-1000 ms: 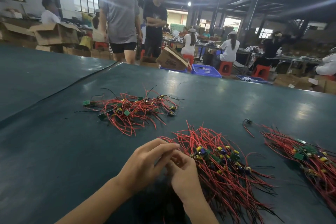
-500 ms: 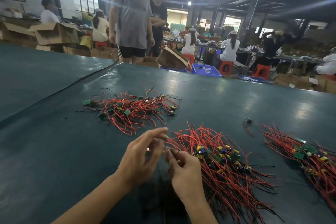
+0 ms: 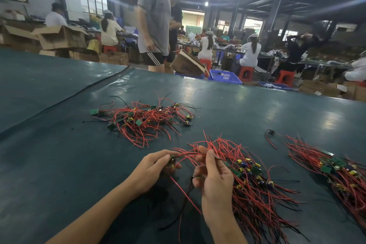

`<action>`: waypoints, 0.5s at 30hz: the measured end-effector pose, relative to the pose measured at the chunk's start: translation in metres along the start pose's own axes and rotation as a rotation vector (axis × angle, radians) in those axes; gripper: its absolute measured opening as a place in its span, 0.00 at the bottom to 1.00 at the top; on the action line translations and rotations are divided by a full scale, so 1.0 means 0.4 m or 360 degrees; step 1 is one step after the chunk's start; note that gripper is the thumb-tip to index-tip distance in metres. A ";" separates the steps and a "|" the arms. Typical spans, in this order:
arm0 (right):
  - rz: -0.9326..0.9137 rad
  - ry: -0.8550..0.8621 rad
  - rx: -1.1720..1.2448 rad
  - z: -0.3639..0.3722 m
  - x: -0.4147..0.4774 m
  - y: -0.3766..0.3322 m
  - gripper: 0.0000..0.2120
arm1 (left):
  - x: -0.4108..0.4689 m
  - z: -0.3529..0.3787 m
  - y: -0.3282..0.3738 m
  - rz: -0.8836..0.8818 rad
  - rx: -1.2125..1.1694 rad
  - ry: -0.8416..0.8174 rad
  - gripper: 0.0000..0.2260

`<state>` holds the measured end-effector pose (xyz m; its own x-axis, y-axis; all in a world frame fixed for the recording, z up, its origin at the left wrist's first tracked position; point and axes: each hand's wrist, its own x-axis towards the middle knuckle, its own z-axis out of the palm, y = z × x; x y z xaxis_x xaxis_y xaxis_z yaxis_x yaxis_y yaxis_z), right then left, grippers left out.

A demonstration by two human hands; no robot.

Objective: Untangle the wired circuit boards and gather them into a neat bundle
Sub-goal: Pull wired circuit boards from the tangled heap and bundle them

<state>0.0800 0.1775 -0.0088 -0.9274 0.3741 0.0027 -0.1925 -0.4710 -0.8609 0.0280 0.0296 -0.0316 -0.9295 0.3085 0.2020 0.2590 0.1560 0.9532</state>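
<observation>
A wired circuit board (image 3: pixel 172 159) with red and black leads is held over the dark green table (image 3: pixel 49 164). My left hand (image 3: pixel 152 168) grips the small board at its fingertips. My right hand (image 3: pixel 213 176) pinches the board's wires a little to the right; loose leads hang down beneath it. Directly right of my hands lies a combed bundle of boards (image 3: pixel 251 180) with red wires fanned out. A tangled pile of boards (image 3: pixel 146 121) sits farther back on the left.
A second combed bundle (image 3: pixel 336 170) lies at the right edge, and a single stray wired part (image 3: pixel 269 132) beside it. A seam in the table covering (image 3: pixel 79 93) runs diagonally at the left. People, cardboard boxes (image 3: pixel 59 37) and blue crates (image 3: pixel 223 76) stand beyond the far edge.
My hands have lifted off the table and moved apart. One wired board has come up between them, its wires stretched from left hand to right. The standing person behind has stepped rightward.
</observation>
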 end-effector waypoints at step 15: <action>0.0056 -0.0254 -0.0313 0.003 -0.013 0.002 0.18 | -0.002 0.027 0.057 -0.0566 -0.0764 0.0136 0.17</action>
<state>0.0842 0.1742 -0.0090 -0.9743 0.2219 0.0377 -0.1075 -0.3114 -0.9442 0.0373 0.0431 -0.0125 -0.9603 0.2354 -0.1496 -0.2008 -0.2115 0.9565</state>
